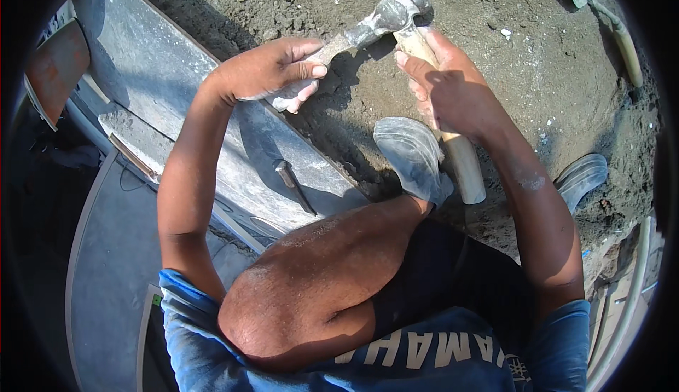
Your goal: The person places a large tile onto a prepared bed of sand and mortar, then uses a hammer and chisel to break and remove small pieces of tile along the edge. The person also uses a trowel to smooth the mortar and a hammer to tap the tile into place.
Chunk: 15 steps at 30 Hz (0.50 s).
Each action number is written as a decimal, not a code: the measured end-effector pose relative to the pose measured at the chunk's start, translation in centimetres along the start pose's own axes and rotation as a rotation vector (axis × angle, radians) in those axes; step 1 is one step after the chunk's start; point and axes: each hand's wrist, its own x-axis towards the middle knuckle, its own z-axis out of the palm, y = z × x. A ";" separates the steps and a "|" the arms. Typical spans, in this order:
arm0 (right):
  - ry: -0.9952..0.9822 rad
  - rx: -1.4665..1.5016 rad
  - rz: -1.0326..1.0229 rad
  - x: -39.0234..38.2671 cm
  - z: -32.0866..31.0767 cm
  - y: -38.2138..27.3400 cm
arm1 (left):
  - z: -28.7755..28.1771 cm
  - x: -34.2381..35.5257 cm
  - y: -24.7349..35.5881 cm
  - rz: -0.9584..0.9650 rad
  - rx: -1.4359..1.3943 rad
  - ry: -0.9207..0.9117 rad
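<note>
My right hand (449, 84) is wrapped round the pale wooden handle of a hammer (467, 173), whose butt points down past my foot. At its top is a dusty grey metal head (391, 17). My left hand (272, 73) is closed, pinching a whitish, dust-coated rod (331, 51) between thumb and fingers. This rod meets the left end of the metal head; whether the two are joined or only touching, I cannot tell. Below my left hand, a short dark metal peg with a round top (286, 176) is on a grey board (262, 151).
A trowel (622, 45) with a wooden handle lies at the upper right on rough sandy ground (523, 73). Dusty grey shoes (410, 148) are on my feet. Grey panels (109, 286) and an orange-brown curved piece (60, 66) are at left. A pale pipe (629, 300) runs along the lower right.
</note>
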 end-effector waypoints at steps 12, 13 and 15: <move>0.024 0.296 0.023 -0.3 0.5 0.6 | 0.2 0.0 0.1 -0.050 -0.002 -0.012; 0.066 0.424 -0.008 0.1 0.6 0.8 | 0.3 -0.1 0.0 -0.066 -0.012 -0.014; -0.002 0.182 -0.127 0.7 1.6 3.2 | 0.0 0.3 0.6 -0.087 -0.019 -0.029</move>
